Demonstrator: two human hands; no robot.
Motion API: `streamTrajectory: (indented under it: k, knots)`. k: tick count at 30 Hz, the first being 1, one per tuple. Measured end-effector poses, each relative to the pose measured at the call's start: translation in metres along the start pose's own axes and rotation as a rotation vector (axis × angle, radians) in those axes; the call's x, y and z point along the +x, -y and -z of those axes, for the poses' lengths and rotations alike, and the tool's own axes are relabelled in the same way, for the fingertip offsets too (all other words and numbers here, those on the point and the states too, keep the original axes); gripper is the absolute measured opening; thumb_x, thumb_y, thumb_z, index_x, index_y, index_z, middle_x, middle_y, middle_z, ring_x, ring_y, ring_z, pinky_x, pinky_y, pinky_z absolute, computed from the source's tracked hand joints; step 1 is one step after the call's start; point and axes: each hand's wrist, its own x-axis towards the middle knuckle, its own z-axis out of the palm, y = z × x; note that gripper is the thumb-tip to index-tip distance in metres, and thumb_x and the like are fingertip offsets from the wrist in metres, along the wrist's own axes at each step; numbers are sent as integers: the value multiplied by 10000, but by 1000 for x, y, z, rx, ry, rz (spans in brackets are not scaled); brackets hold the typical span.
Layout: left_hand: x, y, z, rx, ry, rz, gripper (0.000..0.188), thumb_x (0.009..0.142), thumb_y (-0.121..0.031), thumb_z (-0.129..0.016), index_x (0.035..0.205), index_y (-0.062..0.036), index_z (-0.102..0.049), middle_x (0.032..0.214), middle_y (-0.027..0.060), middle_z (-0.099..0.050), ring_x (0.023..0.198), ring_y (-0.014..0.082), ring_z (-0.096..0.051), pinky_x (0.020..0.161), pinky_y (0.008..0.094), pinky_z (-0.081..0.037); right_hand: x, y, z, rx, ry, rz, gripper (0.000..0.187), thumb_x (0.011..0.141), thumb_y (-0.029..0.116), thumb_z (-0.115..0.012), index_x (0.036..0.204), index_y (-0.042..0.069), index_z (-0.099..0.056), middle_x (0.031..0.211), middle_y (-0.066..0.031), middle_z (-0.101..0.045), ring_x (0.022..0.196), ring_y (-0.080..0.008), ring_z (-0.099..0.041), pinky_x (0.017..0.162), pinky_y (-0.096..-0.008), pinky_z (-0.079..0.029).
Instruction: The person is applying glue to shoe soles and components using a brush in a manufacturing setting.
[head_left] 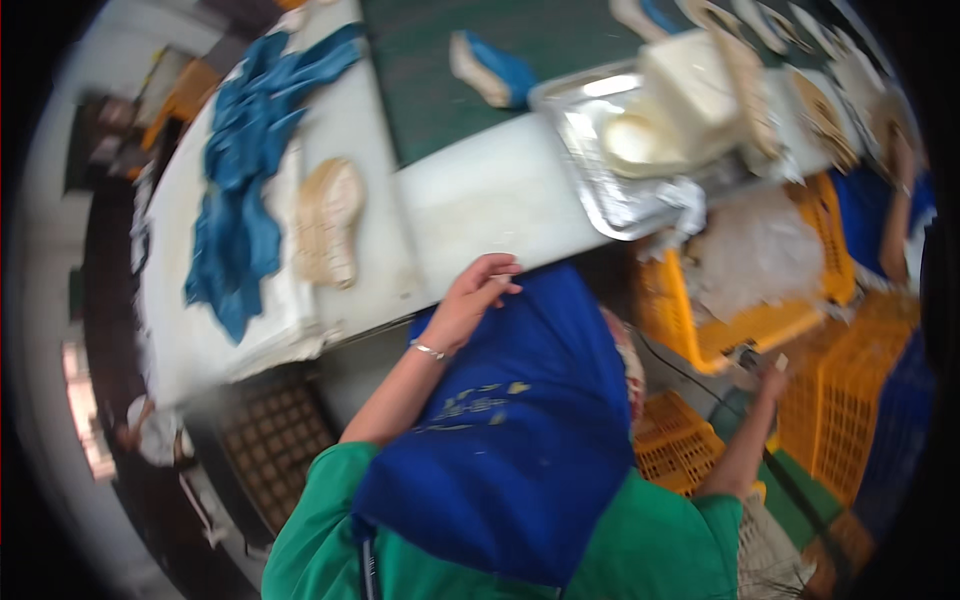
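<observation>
My left hand (480, 300), a silver bracelet at its wrist, is in front of the white table edge, over my blue apron (500, 430). Its fingers are curled together; whatever may be in them is too small to make out. Low on the right, my right hand (772, 380) is closed around a small pale thing (782, 362) whose kind I cannot tell, beside the yellow crates. A tan wedge shoe sole (328, 225) lies on the table to the left of my left hand. Farther back, a blue and cream wedge shoe (495, 70) rests on the green belt.
Blue crumpled material (240, 180) lies at the table's left. A metal tray (590, 190) holds a white tub (690, 85) and pale material. Below it, a yellow crate (700, 340) contains clear plastic bags (755, 255). Another person's arm (897, 220) reaches in at far right, near several soles.
</observation>
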Motion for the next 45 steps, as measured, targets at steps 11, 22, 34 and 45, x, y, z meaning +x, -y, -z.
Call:
streamTrajectory:
  k: [11,22,34,45]
  knots:
    - [-31,-12,184,1099,-947,-437,447,863,-127,-653,1289,-32,-555,1318,186,-559,1210,299,-537,1002,406,-421,-129,244,63,414,383,46,300,960,293,-627,1143,57,-662,1020,-47,-686,739,-74,-557,629,-214,-404]
    - [-1,21,224,1408,-1111,-236,825,785,-251,-690,1473,16,-322,1537,241,-324,1449,366,-273,1130,557,-243,-239,393,31,269,625,621,449,1040,397,-346,1001,59,-639,727,-11,-558,649,-91,-502,596,-241,-408]
    - [-28,3,197,1373,-1102,-338,559,781,-126,-698,1302,-60,-505,1122,134,-568,1116,316,-521,991,495,-375,-305,517,-61,597,687,833,129,914,74,-661,1004,-17,-648,869,5,-620,765,-66,-550,670,-206,-449]
    - [-37,-33,141,-615,-298,-534,495,1018,-133,-475,1480,-32,-329,1485,225,-413,1335,350,-471,1014,415,-505,-291,557,-107,302,534,871,315,899,284,-684,862,-29,-686,672,-100,-677,591,-170,-663,577,-304,-503]
